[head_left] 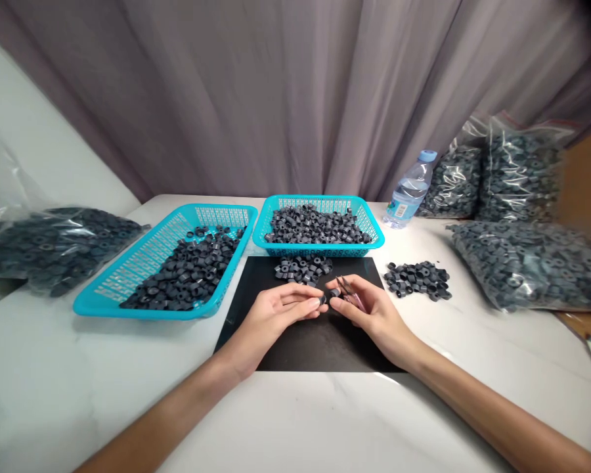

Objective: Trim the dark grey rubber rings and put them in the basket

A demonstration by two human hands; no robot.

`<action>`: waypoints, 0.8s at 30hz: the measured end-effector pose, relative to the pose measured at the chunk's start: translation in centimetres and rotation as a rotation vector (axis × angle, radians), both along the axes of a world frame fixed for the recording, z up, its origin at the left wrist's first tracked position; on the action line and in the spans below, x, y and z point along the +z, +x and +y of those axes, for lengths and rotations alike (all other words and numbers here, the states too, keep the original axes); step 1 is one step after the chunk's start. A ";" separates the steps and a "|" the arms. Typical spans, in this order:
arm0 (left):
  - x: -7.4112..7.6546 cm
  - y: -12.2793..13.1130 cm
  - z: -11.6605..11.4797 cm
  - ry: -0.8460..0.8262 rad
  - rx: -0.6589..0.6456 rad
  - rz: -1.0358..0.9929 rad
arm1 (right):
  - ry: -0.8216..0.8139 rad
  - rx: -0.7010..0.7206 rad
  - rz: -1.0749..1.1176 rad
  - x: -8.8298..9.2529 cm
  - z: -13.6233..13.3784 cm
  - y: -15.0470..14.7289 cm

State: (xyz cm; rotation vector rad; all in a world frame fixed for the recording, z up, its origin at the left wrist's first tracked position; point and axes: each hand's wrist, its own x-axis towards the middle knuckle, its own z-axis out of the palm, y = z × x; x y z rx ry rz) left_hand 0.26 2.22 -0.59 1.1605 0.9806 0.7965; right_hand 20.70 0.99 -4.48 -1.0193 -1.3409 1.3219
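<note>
Left hand (280, 309) pinched small dark-grey ring (324, 299); right hand (378, 314) held pink-handled metal tool (353, 301) and, seemingly, second ring (333, 293); light, level pinches suited both.

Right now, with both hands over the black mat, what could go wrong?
1. The pointed tool in the right hand sits close to the left hand; a slip might nick it.
2. The dark piece in the left hand could drop and get lost among the similar pieces in the mat pile.
3. The right-side pile lies loose; a stray sweep might scatter it.
</note>
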 end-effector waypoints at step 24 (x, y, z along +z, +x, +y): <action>2.8 -6.4 3.7 0.753 0.478 0.641 | -0.025 0.043 0.001 -0.1 -0.2 0.1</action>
